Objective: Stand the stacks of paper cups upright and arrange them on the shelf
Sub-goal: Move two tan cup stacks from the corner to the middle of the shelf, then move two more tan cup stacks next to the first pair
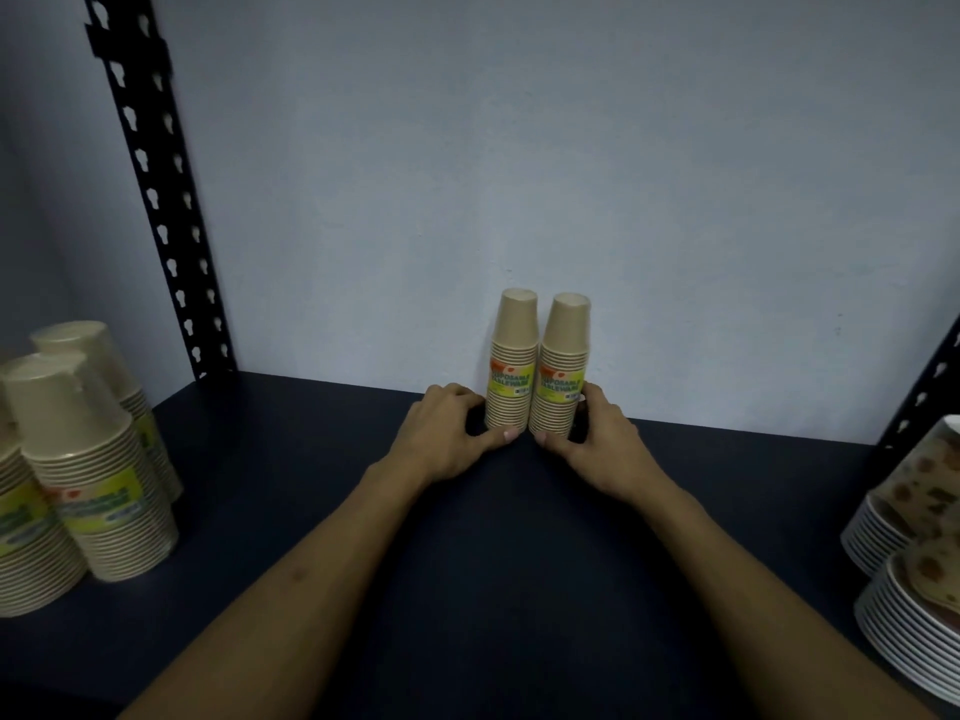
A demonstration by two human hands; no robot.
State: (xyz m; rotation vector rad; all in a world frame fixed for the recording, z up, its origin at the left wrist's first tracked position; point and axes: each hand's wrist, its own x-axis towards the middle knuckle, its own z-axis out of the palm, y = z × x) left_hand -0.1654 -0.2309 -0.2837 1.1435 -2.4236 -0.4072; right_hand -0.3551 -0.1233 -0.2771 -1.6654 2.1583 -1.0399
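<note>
Two stacks of tan paper cups stand upright, mouths down, side by side and touching at the back of the dark shelf, against the pale wall. The left stack and the right stack each carry a yellow-green label around the middle that reads "disposable tableware". Each stack is a column of nested cups, only the rims of the lower ones showing beneath the top cup.

The left hand cups the base of the left stack, thumb at the front and fingers curled round the far side. The right hand does the same on the right stack, thumb at its front lower edge, fingers wrapped behind it. Both hands are closed narrowly around their stacks at shelf level.

At the left edge stand more tan cup stacks, close together, upright and blurred, with the same kind of label. At the right edge are stacks of white-rimmed patterned cups, partly cut off. A black perforated upright rises at the back left
</note>
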